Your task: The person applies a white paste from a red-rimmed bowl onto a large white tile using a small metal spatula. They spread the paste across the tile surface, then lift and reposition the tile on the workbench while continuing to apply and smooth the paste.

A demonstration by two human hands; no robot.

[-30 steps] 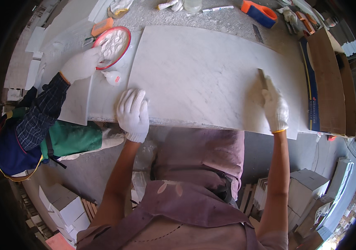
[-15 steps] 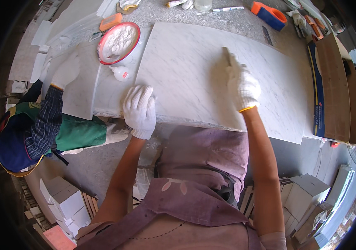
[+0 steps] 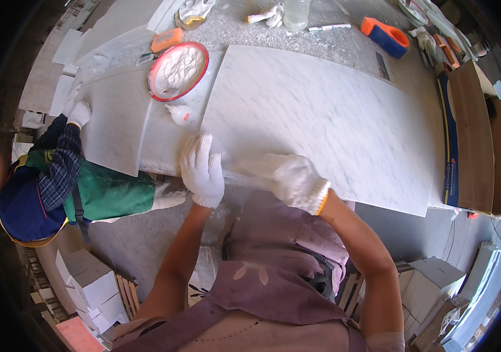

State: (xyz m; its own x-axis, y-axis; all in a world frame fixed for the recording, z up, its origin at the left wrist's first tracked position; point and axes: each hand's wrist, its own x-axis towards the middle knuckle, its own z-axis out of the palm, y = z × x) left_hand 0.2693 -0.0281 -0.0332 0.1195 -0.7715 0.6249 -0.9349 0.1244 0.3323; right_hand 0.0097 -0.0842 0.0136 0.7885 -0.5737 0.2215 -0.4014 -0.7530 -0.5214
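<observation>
A large white marble slab with grey veins (image 3: pixel 321 117) lies flat on the worktable. My left hand (image 3: pixel 202 173), in a white knitted glove, is at the slab's front left corner, its fingers stretched out and holding nothing. Close to the slab's front edge, my right hand (image 3: pixel 300 183), gloved too, is curled with its fingers toward the left hand. Motion smears its fingertips, and whatever they hold cannot be made out. Beyond my left hand are a small white squeeze bottle (image 3: pixel 179 114) and a red-rimmed bowl of white paste (image 3: pixel 179 71).
A co-worker (image 3: pixel 45 182) stands at the left, one gloved hand on another slab (image 3: pixel 112 117). An orange block (image 3: pixel 166 39), a marker (image 3: pixel 328 27), a clear jar (image 3: pixel 296 14) and an orange-and-blue tape roll (image 3: pixel 384 38) lie farther back. An opened cardboard box (image 3: pixel 473 141) stands right.
My right hand has swept from the slab's middle toward me and left, to its front edge. My left hand stays near the corner, its fingers straighter. The co-worker's hand has shifted.
</observation>
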